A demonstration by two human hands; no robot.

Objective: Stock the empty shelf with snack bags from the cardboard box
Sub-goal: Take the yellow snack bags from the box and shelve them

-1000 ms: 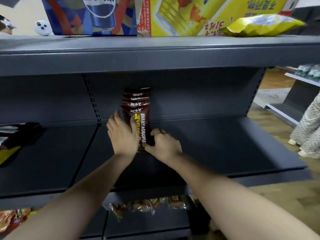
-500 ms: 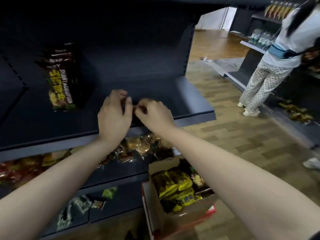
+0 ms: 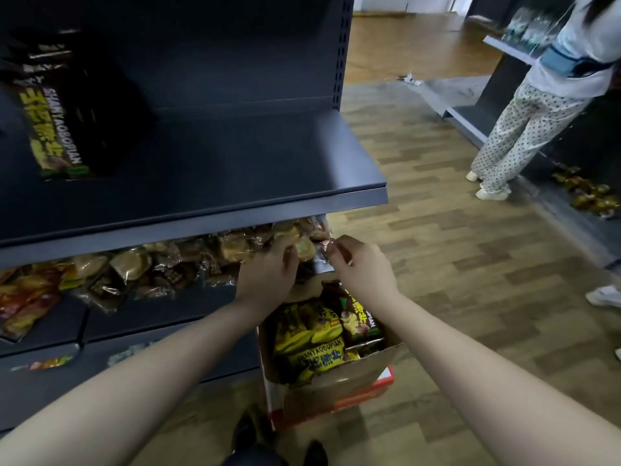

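Observation:
A cardboard box (image 3: 339, 381) stands open on the floor by the shelving, full of yellow snack bags (image 3: 311, 344) and a brown one (image 3: 361, 319). My left hand (image 3: 268, 272) and my right hand (image 3: 364, 265) hover side by side just above the box, below the dark shelf (image 3: 242, 169). Neither holds anything. The left hand's fingers hang loosely downward; the right hand's fingers are curled in against the thumb. A row of brown snack bags (image 3: 55, 129) stands upright at the shelf's far left.
Cellophane pastry packs (image 3: 161, 267) crowd the lower shelf right behind my hands. A person in dotted trousers (image 3: 524, 119) stands at another shelf unit (image 3: 504, 58) on the right. Small packs (image 3: 586, 193) lie on its low shelf. Wooden floor stretches between.
My hands let go of the brown bags on the shelf, drew back and dropped below the shelf edge to just above the box. My view swung down and to the right.

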